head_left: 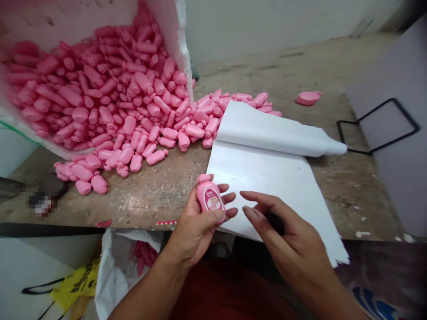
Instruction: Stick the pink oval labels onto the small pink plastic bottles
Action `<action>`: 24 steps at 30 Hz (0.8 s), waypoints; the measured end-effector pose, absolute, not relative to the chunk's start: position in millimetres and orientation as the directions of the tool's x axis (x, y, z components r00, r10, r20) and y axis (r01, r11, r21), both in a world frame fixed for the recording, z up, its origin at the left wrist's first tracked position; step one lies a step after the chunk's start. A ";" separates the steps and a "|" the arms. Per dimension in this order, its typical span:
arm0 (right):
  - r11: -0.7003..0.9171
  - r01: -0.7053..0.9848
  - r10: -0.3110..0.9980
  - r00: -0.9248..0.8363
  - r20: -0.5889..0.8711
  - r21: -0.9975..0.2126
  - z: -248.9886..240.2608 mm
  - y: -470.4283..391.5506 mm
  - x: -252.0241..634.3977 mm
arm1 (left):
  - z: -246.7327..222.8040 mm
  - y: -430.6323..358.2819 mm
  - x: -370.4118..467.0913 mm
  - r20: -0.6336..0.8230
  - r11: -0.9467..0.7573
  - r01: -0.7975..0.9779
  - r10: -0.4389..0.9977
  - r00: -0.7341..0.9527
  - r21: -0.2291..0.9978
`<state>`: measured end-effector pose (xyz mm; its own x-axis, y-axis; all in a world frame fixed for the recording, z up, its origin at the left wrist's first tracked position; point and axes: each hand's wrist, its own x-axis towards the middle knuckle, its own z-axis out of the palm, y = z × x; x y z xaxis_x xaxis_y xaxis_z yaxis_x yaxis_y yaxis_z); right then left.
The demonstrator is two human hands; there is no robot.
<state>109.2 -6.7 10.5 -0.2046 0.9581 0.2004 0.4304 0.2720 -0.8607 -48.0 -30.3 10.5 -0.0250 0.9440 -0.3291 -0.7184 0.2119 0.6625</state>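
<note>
My left hand (200,222) holds a small pink bottle (208,195) by its lower end, thumb on the front and the other fingers behind it. An oval label on its face carries the word "BABY" and a picture. To the right, my right hand (283,231) hovers over a stack of white sheets (260,173), apart from the bottle. Its thumb and forefinger are spread, while the other fingers curl around a dark object (275,221) whose kind I cannot make out. The top sheets are rolled back at the far end.
A white foam box (182,49) on its side spills many pink bottles (133,133) onto the worn wooden table (143,191). One pink bottle (308,98) lies apart at the back right, near a black wire frame (376,129). Below the table's front edge hangs a white sack (113,266) with pink pieces inside.
</note>
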 end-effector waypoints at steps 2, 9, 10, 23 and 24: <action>0.220 0.381 0.967 -0.207 0.150 -0.898 11.5 -3.9 107.2 | 10.8 -30.1 -48.7 -0.360 0.245 -0.719 0.933 -0.008 0.651; 0.158 0.325 0.967 -0.240 0.081 -0.932 7.6 1.9 100.1 | 14.2 -34.7 -49.3 -0.360 0.326 -0.696 0.927 0.103 0.639; 0.143 0.330 0.967 -0.246 0.062 -0.933 7.4 2.5 100.3 | 15.1 -34.8 -49.0 -0.373 0.342 -0.692 0.921 0.112 0.636; -0.043 0.261 0.951 -0.286 -0.119 -0.964 21.1 13.9 99.5 | 6.3 -34.3 -47.2 -0.305 0.469 -0.570 0.880 0.364 0.675; -0.039 0.257 0.949 -0.292 -0.116 -0.966 20.9 14.2 99.5 | 5.6 -34.4 -46.7 -0.305 0.468 -0.573 0.881 0.361 0.673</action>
